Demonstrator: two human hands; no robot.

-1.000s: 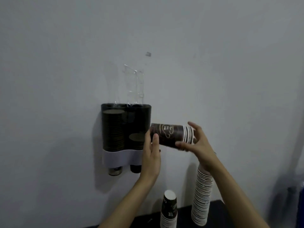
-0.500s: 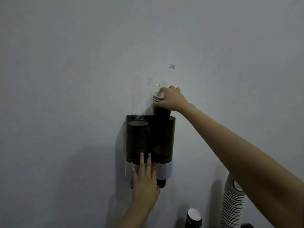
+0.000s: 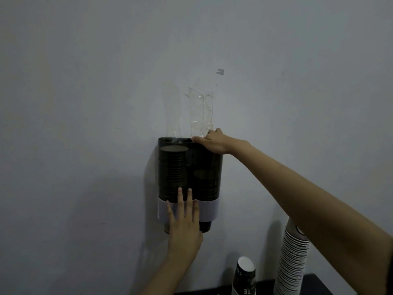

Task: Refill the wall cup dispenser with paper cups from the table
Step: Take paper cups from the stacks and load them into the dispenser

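The left hand [image 3: 184, 226] lies flat and open against the front of the dark, smoky-plastic twin-tube cup dispenser [image 3: 190, 177] on the wall, fingers spread upward across its pale band; it grips nothing, and I take it to be bracing the housing so it won't rock while cups go in from above. The right hand [image 3: 212, 141] sits up at the rim of the tube on its side, fingers curled down over the opening. Whether it has hold of a cup or is only pressing there I cannot tell, since the fingers hide what lies under them. Below that hand, the tube shows a brown, ridged column of nested paper cups [image 3: 204, 184] reaching only partway up, while the tube further over, above the left hand's fingers, is packed nearly to the top. Just above the right hand a crumpled strip of clear, glossy tape or film [image 3: 201, 111] clings to the matt grey wall [image 3: 85, 103]. Down beneath the right forearm, a tall leaning stack of white-rimmed paper cups [image 3: 292, 260] and a shorter dark printed stack [image 3: 244, 277] stand on the black table [image 3: 316, 286], waiting to be loaded.
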